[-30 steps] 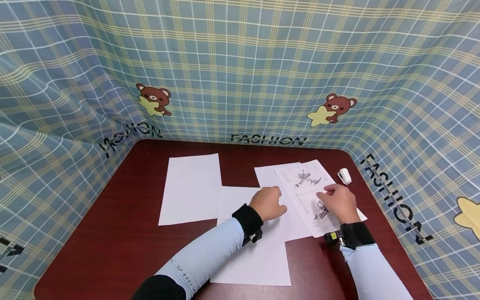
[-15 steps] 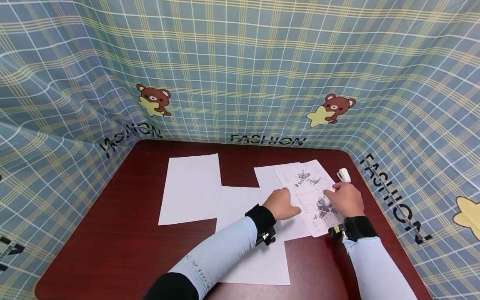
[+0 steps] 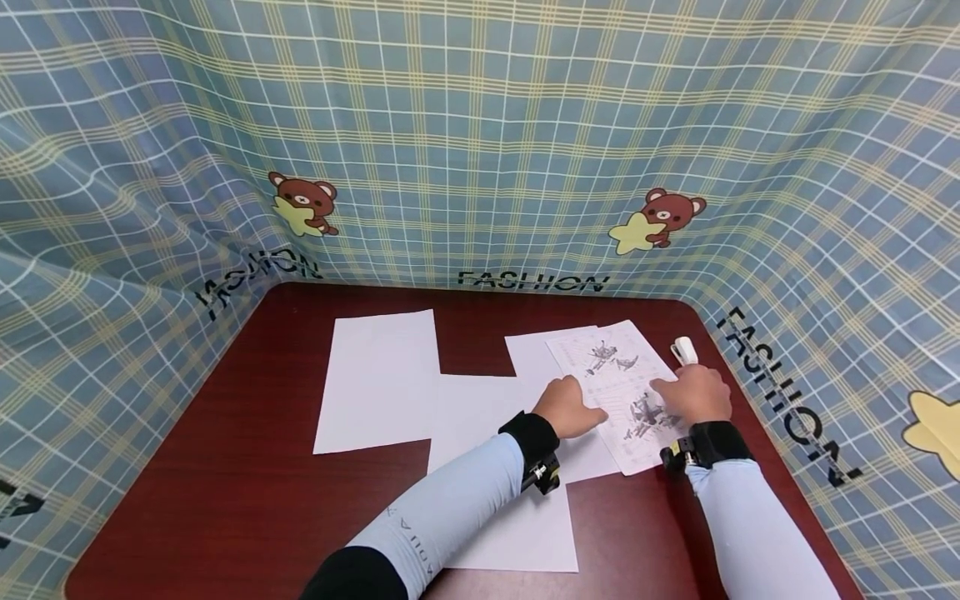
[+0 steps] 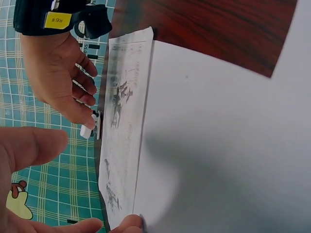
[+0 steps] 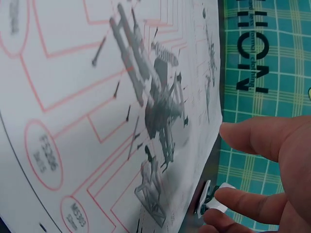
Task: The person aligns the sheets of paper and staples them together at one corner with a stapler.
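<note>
A printed sheet (image 3: 613, 396) with grey assembly drawings and red lines lies tilted on a blank white sheet (image 3: 528, 358) at the right. At its left edge is my left hand (image 3: 564, 407), thumb apart from the fingers; in the left wrist view, fingertips (image 4: 129, 224) come right at the sheet's edge. Over the printed sheet's right side reaches my right hand (image 3: 699, 393), palm down. Its thumb (image 5: 243, 136) is spread away from the fingers. Just beyond these fingers lies a small white stapler (image 3: 683, 350), partly covered by a fingertip in the right wrist view.
Another blank sheet (image 3: 378, 383) lies at the left, and one more blank sheet (image 3: 536, 533) lies in the middle under my left forearm. The dark red table (image 3: 225, 467) is enclosed by a plaid curtain (image 3: 465, 150) at the back and sides.
My left hand has moved right to the printed sheet's left edge. My right hand has shifted slightly right, toward the stapler. The sheets stay in place.
</note>
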A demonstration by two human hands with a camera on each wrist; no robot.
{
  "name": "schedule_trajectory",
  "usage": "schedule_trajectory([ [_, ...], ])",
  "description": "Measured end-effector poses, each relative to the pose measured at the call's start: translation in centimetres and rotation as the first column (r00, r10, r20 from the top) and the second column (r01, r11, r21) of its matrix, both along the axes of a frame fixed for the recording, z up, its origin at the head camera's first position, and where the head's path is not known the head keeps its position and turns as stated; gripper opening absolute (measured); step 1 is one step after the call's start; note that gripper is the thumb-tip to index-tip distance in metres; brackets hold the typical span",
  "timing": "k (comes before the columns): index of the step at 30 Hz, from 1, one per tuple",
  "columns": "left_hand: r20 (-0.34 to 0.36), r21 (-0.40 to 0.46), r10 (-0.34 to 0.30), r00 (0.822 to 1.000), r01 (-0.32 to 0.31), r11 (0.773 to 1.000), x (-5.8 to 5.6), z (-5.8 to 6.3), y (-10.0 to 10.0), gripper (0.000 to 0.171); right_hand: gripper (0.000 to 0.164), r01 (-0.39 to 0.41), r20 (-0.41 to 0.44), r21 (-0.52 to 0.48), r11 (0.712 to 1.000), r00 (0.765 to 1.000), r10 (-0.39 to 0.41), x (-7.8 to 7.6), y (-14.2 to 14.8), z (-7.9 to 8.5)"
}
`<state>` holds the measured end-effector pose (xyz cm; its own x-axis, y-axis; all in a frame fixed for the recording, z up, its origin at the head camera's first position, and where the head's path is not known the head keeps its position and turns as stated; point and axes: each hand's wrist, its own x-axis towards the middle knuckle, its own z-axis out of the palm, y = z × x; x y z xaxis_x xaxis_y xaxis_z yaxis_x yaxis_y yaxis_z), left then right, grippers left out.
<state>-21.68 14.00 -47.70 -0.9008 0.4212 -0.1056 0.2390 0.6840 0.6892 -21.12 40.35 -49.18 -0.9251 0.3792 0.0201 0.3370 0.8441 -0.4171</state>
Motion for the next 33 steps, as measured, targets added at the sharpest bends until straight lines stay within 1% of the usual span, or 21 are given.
schedule_trajectory([
  [5, -0.018, 0.019, -0.004, 1.000, 0.004, 1.000, 0.1, -0.2, 0.5, 0.037, 0.051, 0.007, 0.064, -0.024, 1.000, 0.998, -0.006, -0.3, 0.4, -0.1],
  [8, -0.035, 0.010, -0.010, 0.999, 0.011, 1.000, 0.0, -0.3, 0.8, 0.034, 0.052, 0.014, 0.100, -0.044, 0.999, 0.995, -0.009, -0.4, 0.5, -0.2],
  [12, -0.050, -0.001, 0.005, 0.999, -0.005, 1.000, -0.2, -0.7, 1.1, 0.032, 0.053, 0.014, 0.131, -0.064, 0.998, 0.991, -0.005, -0.4, 0.5, -0.2],
  [18, -0.064, 0.014, 0.033, 0.997, -0.032, 0.999, -0.4, -1.1, 1.5, 0.030, 0.054, 0.016, 0.130, -0.061, 0.998, 0.991, -0.008, -0.5, 0.7, -0.4],
  [24, -0.086, 0.039, 0.038, 0.996, -0.035, 0.999, -0.2, -1.1, 1.7, 0.027, 0.052, 0.026, 0.135, -0.046, 0.999, 0.991, -0.020, -0.6, 0.8, -0.8],
  [29, -0.076, 0.024, 0.059, 0.995, -0.057, 0.998, -0.1, -1.0, 1.8, 0.030, 0.057, 0.043, 0.134, -0.027, 0.999, 0.990, -0.039, -0.5, 0.6, -0.8],
  [33, -0.074, 0.015, 0.077, 0.994, -0.076, 0.997, -0.3, -1.2, 2.0, 0.032, 0.059, 0.041, 0.133, -0.022, 0.999, 0.990, -0.037, -0.4, 0.5, -0.7],
])
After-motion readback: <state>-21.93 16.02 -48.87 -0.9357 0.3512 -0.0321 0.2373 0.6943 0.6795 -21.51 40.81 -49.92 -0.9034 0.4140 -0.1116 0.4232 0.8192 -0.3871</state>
